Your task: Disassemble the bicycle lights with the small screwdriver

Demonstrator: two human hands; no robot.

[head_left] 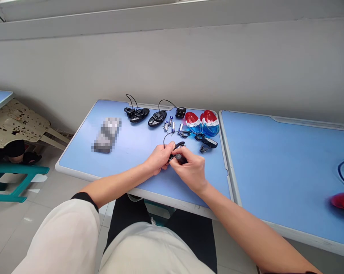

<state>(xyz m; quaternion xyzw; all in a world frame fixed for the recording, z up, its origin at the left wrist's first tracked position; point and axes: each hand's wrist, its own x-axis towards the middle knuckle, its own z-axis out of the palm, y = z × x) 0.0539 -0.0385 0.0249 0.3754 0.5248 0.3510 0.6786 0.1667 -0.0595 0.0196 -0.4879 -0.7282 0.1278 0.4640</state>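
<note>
gripping blk unit (180, 145), l fingers (168, 147) curled

Black unit (180, 144), mostly hidden, slanted between fingers (169, 147); thin black cable (164, 140) arching above; dark rounded piece (181, 159) just beside.

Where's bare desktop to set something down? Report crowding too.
Free: blue desk between blurred grey object and left hand; neighbouring blue desk, left of glossy red piece. Crowded: around silver-blue batteries and red-white-blue plastic shells.

The bare left grip (159, 157) is curled in, its thumb (169, 147) pointing forward. Just beside it, the bare right grip (192, 167) has its fingers (184, 152) bent tight. Each bare forearm (234, 220) slants back behind its grip.
</note>
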